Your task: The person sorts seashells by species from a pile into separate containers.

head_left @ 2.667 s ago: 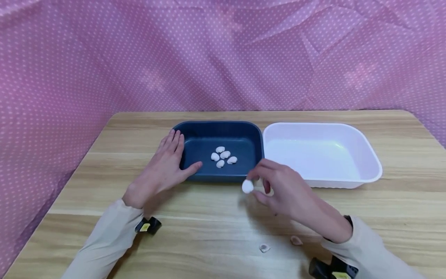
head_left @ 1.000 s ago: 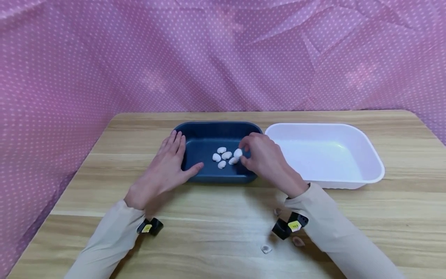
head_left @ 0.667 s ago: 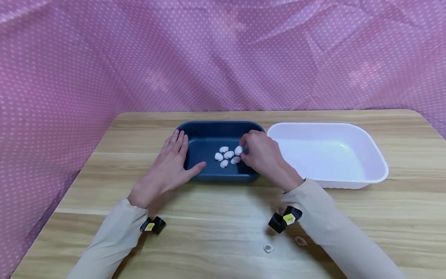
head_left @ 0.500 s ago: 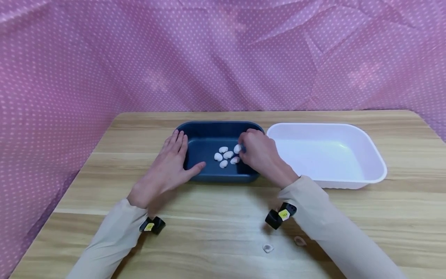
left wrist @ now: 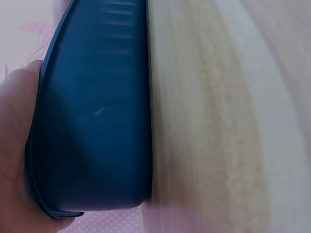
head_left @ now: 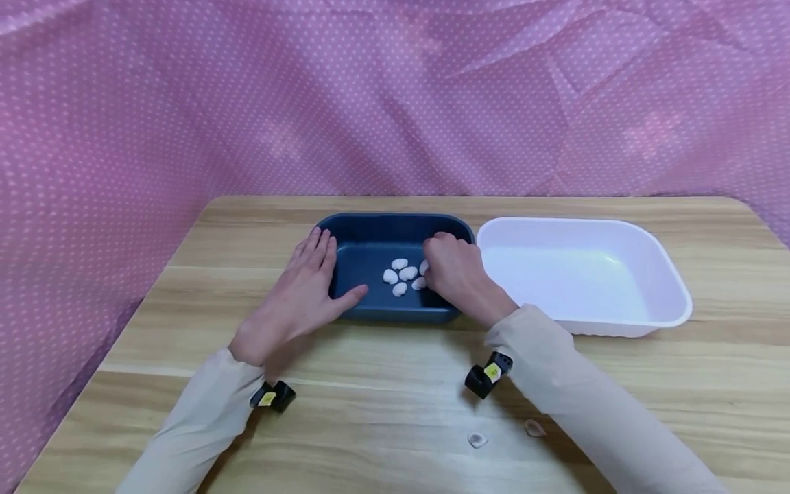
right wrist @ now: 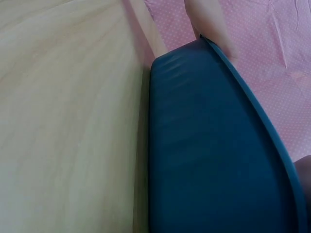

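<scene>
My left hand [head_left: 296, 291] rests with straight fingers over the left end of a dark blue plastic tub [head_left: 395, 315], thumb spread along the near rim. Inside the tub lie several white seashells [head_left: 408, 273] in a loose cluster. At the right of the cluster my right hand [head_left: 453, 271] reaches down with curled fingers, pinching a white seashell [head_left: 423, 267] that shows only partly past the knuckles. The fingertips are hidden behind the hand. In the left wrist view the left hand [left wrist: 17, 145] lies against the tub's rim; the right wrist view shows mostly the tub's outer wall [right wrist: 214, 145].
A white plastic tub [head_left: 580, 274] stands close to the right of the blue one. Two small brownish shells, one pale [head_left: 477, 440] and one pinkish [head_left: 534, 428], lie on the wooden table [head_left: 370, 425] near the right forearm. A pink dotted cloth [head_left: 395, 103] hangs behind.
My right hand has carried a white seashell from in front of the tub to the cluster's right side, then turned further over it. The left hand has stayed on the tub.
</scene>
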Available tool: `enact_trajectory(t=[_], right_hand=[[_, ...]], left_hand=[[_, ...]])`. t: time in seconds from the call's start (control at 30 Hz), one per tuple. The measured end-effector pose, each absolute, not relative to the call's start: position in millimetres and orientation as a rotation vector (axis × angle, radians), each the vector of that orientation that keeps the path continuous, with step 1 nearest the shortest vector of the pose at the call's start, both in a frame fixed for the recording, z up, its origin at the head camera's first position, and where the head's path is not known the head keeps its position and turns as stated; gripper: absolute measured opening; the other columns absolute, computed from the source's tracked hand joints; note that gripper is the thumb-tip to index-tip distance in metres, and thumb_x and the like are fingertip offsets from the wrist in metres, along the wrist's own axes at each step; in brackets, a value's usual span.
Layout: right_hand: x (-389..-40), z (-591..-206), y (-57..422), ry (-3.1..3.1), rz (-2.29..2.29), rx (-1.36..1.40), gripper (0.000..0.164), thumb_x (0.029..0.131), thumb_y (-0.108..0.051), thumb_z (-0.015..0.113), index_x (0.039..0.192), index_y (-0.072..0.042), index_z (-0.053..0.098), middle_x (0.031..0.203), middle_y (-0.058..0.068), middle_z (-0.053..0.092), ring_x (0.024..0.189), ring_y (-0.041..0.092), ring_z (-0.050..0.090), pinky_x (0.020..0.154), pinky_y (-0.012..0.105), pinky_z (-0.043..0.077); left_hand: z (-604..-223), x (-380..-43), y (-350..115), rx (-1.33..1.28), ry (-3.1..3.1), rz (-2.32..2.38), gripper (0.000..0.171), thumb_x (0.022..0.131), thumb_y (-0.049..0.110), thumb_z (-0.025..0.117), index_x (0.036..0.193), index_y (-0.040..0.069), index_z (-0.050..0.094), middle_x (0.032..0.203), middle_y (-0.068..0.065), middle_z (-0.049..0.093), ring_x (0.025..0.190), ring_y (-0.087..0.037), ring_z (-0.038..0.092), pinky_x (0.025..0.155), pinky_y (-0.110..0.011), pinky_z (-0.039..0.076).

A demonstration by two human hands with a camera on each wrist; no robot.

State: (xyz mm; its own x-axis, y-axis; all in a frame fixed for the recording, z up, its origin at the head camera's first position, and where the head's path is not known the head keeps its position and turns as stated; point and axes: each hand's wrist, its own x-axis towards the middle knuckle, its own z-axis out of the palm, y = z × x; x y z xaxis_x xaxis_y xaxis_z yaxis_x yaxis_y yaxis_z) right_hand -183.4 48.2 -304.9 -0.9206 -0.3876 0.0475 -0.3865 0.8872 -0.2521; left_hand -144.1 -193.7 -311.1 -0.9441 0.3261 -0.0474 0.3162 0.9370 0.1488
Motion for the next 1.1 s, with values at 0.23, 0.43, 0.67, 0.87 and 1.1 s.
enact_trajectory(t=[0.23, 0.43, 0.67, 0.87, 1.1], right_hand=[[-182, -304, 51, 3.018, -0.444, -0.596, 0.012, 0.089, -0.009, 0.064, 0.094, 0.000, 0.070, 0.081, 0.009, 0.058, 0.071, 0.023, 0.056, 0.061, 0.034, 0.053], [-156, -278, 66, 3.117, -0.548, -0.607, 0.023, 0.086, -0.008, 0.065, 0.108, -0.003, 0.071, 0.100, 0.010, 0.066, 0.089, 0.026, 0.063, 0.067, 0.046, 0.055], [-103, -264, 104, 3.188, -0.776, -0.826, 0.017, 0.081, -0.002, 0.070, 0.098, -0.006, 0.072, 0.083, 0.002, 0.065, 0.069, 0.015, 0.058, 0.056, 0.031, 0.050], [-61, -284, 129, 3.132, -0.763, -0.935, 0.019, 0.076, -0.001, 0.074, 0.088, -0.015, 0.072, 0.075, -0.011, 0.061, 0.060, 0.002, 0.050, 0.051, 0.021, 0.043], [-53, -311, 153, 2.991, -0.725, -0.811, 0.021, 0.074, -0.003, 0.077, 0.090, -0.017, 0.073, 0.075, -0.014, 0.060, 0.064, 0.003, 0.050, 0.054, 0.021, 0.043]], left_hand=[[-313, -144, -189, 0.504, 3.011, 0.228, 0.104, 0.089, 0.073, 0.035, 0.152, -0.006, 0.008, 0.159, -0.022, 0.003, 0.147, -0.032, -0.006, 0.119, -0.047, 0.002], [-312, -144, -188, 0.502, 3.011, 0.216, 0.104, 0.089, 0.073, 0.035, 0.152, -0.006, 0.008, 0.159, -0.022, 0.003, 0.147, -0.032, -0.006, 0.119, -0.047, 0.002], [-309, -143, -190, 0.480, 3.004, 0.210, 0.104, 0.089, 0.073, 0.034, 0.152, -0.005, 0.007, 0.160, -0.022, 0.002, 0.147, -0.032, -0.008, 0.118, -0.047, 0.000], [-309, -143, -191, 0.469, 3.007, 0.218, 0.104, 0.089, 0.074, 0.034, 0.152, -0.005, 0.007, 0.160, -0.022, 0.002, 0.147, -0.032, -0.008, 0.118, -0.048, 0.001], [-312, -144, -190, 0.473, 3.014, 0.213, 0.104, 0.089, 0.073, 0.034, 0.151, -0.006, 0.009, 0.159, -0.023, 0.004, 0.147, -0.033, -0.007, 0.118, -0.048, 0.001]])
